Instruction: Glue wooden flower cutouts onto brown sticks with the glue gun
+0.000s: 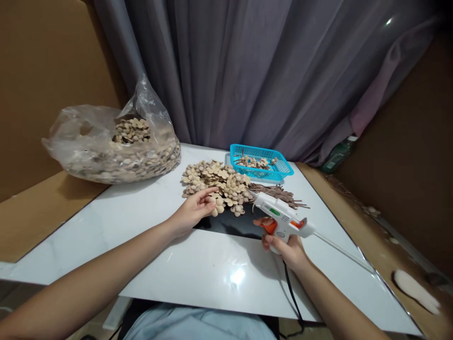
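The lap of a person in a light blue shirt [198,323] was nearest, tucked up to the near edge of a white table [191,269]. The person's left hand [196,211] reached to the near edge of a heap of wooden flowers [215,175], the forefinger stretched out above the thumb. As far as I could make out, the thumb and fingers pinched one pale flower [218,207] by its edge, over a black mat [230,225].

The right hand [288,250] was wrapped round the grip of a white glue gun [283,215], a finger curled at its orange trigger [271,227]. The gun was held above the table, right of the pale flower, its nozzle pointing far and left toward the heap. A glue stick [343,250] stuck out behind it to the right, and a black cord [293,293] hung down on the near side.

Brown twigs [283,192] lay in a bunch beyond the gun, just right of the heap. Farther off stood a blue basket [260,176] with more flowers and twigs inside. At far left slumped a clear plastic bag [88,163], bulging with more such flowers, before a grey curtain [226,71].
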Action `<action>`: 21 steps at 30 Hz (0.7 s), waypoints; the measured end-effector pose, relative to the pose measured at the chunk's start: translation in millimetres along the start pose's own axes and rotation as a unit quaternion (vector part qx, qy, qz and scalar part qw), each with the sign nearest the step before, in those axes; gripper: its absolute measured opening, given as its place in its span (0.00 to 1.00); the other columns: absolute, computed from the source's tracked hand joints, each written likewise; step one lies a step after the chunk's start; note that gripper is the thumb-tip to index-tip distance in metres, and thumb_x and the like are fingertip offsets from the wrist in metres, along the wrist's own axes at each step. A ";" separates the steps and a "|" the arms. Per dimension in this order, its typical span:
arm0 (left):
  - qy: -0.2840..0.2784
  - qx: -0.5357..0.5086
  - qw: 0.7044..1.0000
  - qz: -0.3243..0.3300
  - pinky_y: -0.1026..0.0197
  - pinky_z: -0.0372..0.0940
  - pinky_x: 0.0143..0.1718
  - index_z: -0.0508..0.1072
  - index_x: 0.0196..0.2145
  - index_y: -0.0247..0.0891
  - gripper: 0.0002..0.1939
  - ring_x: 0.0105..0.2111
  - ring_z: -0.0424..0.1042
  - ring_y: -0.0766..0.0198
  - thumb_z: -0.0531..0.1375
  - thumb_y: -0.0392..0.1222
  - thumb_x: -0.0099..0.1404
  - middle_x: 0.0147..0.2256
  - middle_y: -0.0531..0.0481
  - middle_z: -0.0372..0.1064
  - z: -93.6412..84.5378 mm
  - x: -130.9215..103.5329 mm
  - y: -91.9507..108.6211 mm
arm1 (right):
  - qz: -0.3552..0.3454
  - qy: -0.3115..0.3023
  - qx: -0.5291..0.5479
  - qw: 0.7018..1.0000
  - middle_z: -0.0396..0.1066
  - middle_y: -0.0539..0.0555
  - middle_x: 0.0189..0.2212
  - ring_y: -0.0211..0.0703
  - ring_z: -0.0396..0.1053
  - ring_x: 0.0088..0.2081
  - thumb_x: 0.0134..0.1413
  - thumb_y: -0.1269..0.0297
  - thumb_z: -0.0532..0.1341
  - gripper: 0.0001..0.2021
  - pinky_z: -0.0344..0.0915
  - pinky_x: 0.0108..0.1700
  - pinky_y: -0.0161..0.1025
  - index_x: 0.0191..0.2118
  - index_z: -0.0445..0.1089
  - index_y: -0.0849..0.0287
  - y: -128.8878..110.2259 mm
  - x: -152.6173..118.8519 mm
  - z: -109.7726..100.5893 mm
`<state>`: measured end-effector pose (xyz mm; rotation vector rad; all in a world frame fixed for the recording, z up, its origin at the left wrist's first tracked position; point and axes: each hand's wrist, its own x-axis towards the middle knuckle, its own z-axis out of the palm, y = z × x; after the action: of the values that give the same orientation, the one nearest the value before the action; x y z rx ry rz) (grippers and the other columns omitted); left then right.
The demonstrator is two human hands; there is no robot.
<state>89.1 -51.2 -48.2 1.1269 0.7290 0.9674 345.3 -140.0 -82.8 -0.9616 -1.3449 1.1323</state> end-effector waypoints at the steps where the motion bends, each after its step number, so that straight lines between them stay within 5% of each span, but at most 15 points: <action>1: 0.001 0.002 1.000 -0.018 0.65 0.67 0.36 0.73 0.47 0.35 0.23 0.29 0.73 0.68 0.69 0.42 0.53 0.28 0.52 0.73 0.9 -0.7 0.5 | 0.001 -0.007 -0.020 1.000 0.71 0.60 0.44 0.37 0.66 0.23 0.53 0.62 0.62 0.10 0.69 0.26 0.41 0.41 0.67 0.58 -0.6 -0.9 0.5; 6: 0.041 0.064 0.996 -0.053 0.64 0.69 0.36 0.78 0.34 0.32 0.16 0.31 0.74 0.65 0.69 0.45 0.51 0.32 0.45 0.77 2.4 -1.9 0.5 | 0.038 -0.061 -0.074 0.995 0.70 0.58 0.40 0.36 0.66 0.23 0.55 0.57 0.60 0.12 0.70 0.26 0.39 0.41 0.68 0.59 -4.0 -6.0 8.2; 12: 0.066 0.154 0.986 -0.007 0.66 0.68 0.29 0.80 0.34 0.32 0.15 0.27 0.72 0.66 0.67 0.47 0.53 0.29 0.45 0.77 -1.6 -0.5 -2.4 | 0.059 -0.113 -0.060 0.990 0.68 0.56 0.36 0.35 0.66 0.23 0.56 0.54 0.59 0.13 0.70 0.23 0.36 0.41 0.70 0.58 5.5 -11.6 15.8; 21: 0.050 0.190 0.980 0.027 0.65 0.66 0.24 0.80 0.32 0.33 0.14 0.23 0.71 0.65 0.67 0.47 0.53 0.26 0.46 0.77 -0.4 -3.6 -2.9 | 0.018 -0.131 -0.195 0.972 0.72 0.55 0.28 0.39 0.69 0.19 0.57 0.54 0.57 0.14 0.69 0.24 0.36 0.37 0.73 0.59 8.0 -13.1 15.2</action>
<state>87.9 -54.6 -51.1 1.4436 0.9991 0.9582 330.9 -152.6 -93.0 -1.1479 -1.8175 1.0676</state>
